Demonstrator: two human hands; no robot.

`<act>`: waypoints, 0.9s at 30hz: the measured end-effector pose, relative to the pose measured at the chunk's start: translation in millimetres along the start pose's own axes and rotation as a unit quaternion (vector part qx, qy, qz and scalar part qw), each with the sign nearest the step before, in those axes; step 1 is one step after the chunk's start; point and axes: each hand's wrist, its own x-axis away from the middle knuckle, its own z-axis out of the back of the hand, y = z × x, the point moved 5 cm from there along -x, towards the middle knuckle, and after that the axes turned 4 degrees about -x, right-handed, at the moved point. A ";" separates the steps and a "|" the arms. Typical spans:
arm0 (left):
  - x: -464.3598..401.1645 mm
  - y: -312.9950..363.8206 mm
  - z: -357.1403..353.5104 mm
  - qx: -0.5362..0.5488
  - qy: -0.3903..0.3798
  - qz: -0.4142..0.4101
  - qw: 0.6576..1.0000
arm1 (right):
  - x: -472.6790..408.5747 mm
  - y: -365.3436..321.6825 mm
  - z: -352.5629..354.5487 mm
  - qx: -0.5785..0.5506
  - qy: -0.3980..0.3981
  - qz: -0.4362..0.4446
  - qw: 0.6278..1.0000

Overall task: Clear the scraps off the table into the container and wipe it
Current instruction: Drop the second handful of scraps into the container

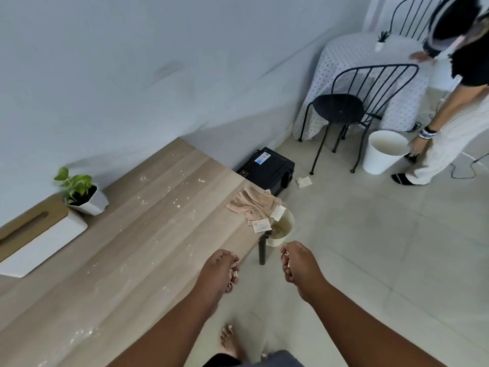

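Hands, left [221, 268] and right [297, 263], each grip curled round pale scraps [234, 272], round white container [281, 231] beyond.

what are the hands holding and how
Both hold small scraps: the left hand has pale bits pinched in curled fingertips, the right hand likewise.

Two hands are showing, left hand [221, 268] and right hand [297, 263], with two white buckets [280, 231] [381, 154], two black chairs [344, 107] [412, 14], two potted plants [82, 192] [381, 41], one beige cloth [251, 205] at twelve o'clock.
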 end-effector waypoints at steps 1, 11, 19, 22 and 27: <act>-4.3 1.6 -3.8 -0.003 -0.004 0.000 1.000 | -1.2 -0.9 2.0 -0.004 0.002 -0.001 1.000; -73.1 34.7 -52.1 -0.003 -0.066 0.011 0.998 | -32.4 -43.7 17.9 0.041 0.023 0.010 0.999; -137.3 84.0 -66.1 0.032 -0.102 0.035 0.994 | -68.8 -98.1 -7.7 0.008 0.043 0.016 0.999; -155.2 91.3 -70.3 0.024 -0.109 0.032 0.993 | -76.1 -107.0 -19.4 0.018 0.036 0.025 0.999; -175.4 99.8 -77.2 0.032 -0.115 0.044 0.992 | -89.9 -117.7 -26.5 0.017 0.028 0.013 0.999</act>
